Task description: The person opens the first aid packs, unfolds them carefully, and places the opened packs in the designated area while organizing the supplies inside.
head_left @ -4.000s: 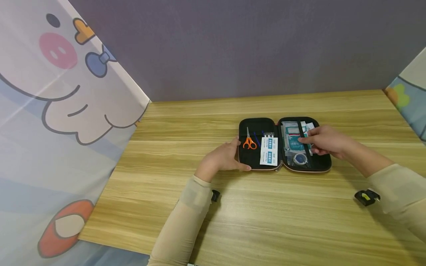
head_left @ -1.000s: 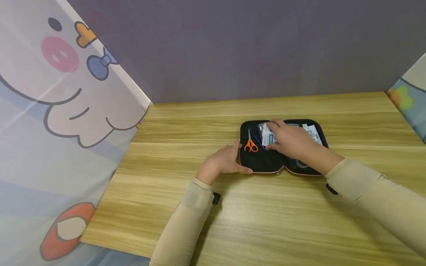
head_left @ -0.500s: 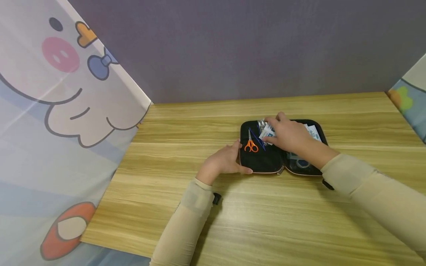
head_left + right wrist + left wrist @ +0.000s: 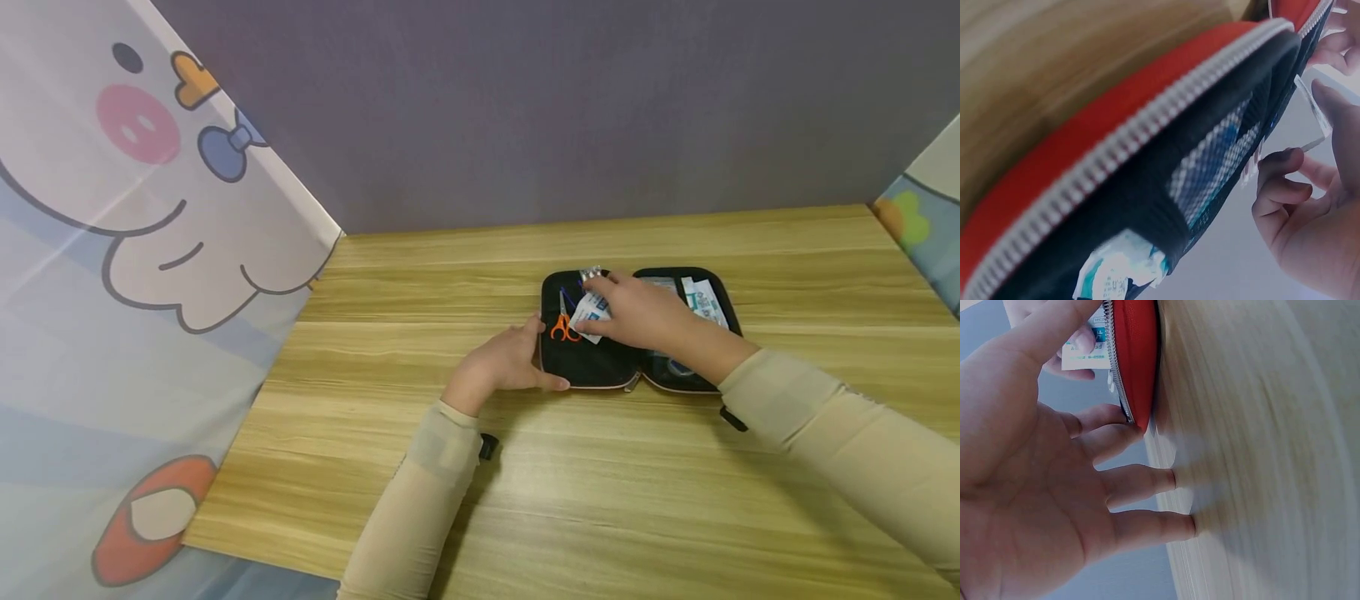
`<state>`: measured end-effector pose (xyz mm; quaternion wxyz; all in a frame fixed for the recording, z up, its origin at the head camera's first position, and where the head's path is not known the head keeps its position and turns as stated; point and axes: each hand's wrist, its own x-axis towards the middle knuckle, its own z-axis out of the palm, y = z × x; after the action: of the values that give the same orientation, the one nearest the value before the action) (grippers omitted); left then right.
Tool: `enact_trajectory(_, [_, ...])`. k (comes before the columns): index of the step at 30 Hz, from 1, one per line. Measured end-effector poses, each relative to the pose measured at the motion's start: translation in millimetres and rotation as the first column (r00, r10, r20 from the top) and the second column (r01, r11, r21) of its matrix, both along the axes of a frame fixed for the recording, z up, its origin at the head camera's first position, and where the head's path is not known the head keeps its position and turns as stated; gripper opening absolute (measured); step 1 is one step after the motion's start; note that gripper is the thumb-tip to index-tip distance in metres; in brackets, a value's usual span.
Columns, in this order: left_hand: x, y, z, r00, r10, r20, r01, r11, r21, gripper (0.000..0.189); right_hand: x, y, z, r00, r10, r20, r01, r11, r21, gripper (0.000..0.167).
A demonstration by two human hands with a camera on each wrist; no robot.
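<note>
A first-aid case [image 4: 585, 368], black inside and red outside, lies unzipped and spread flat. My left hand [image 4: 502, 362] rests at its left half, thumb along the front edge and fingers at the left side. In the left wrist view, bent fingers touch the red corner, while two straighter fingertips [image 4: 1185, 525] meet the table. Above that half, my right hand [image 4: 637, 312] pinches white-and-blue alcohol pad packets [image 4: 591, 319] between thumb and fingers. The packets partly cover the orange-handled scissors [image 4: 558, 327]. A clear packet [image 4: 590, 272] shows at the top edge.
Wrapped supplies [image 4: 707, 302] sit in the case's right half under a strap, partly hidden by my right arm. The case stands on a wooden table [image 4: 375, 333], with a grey panel [image 4: 525, 108] behind and a cartoon-print cloth [image 4: 60, 333] at the left.
Since the earliest frame, my right hand has moved from the right half to the left and taken hold of the packets. It has just shifted them left over the scissors. The left hand stays put.
</note>
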<state>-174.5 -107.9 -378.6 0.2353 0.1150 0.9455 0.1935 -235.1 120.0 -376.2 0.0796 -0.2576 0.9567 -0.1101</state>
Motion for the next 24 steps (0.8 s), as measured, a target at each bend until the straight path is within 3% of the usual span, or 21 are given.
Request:
enact_trajectory(7, [0.3,-1.1,-1.3,1.0,0.003,-0.008,-0.003,1.0,0.007,0.123,-0.6,5,4.3,1.0,-0.015,0.011,0.015,1.0,-0.013,0.056])
enact_trajectory(12, [-0.9,0.0,-1.1,1.0,0.003,-0.012,-0.003,1.0,0.013,0.122,-0.7,12,10.0,0.992,0.121,-0.045,-0.124,0.99,-0.061,0.033])
enact_trajectory(15, [-0.8,0.5,-1.2,1.0,0.007,-0.009,-0.007,1.0,0.011,0.122,-0.2,14,14.7,0.985,0.173,0.002,-0.171,0.972,-0.159,0.021])
enact_trajectory(18, [-0.6,0.3,-0.8,1.0,0.01,-0.002,-0.01,1.0,0.013,0.123,1.6,13,22.3,0.98,0.148,0.13,-0.11,0.959,-0.262,0.019])
enact_trajectory(20, [-0.7,0.1,-0.8,1.0,0.012,0.004,-0.012,1.0,0.012,0.123,3.5,12,27.7,0.979,0.113,0.17,-0.061,0.957,-0.283,0.02])
enact_trajectory(24, [-0.7,0.1,-1.7,1.0,0.014,0.01,-0.014,1.0,0.007,0.123,7.5,4,30.7,0.989,0.086,0.12,-0.055,0.969,-0.242,0.02])
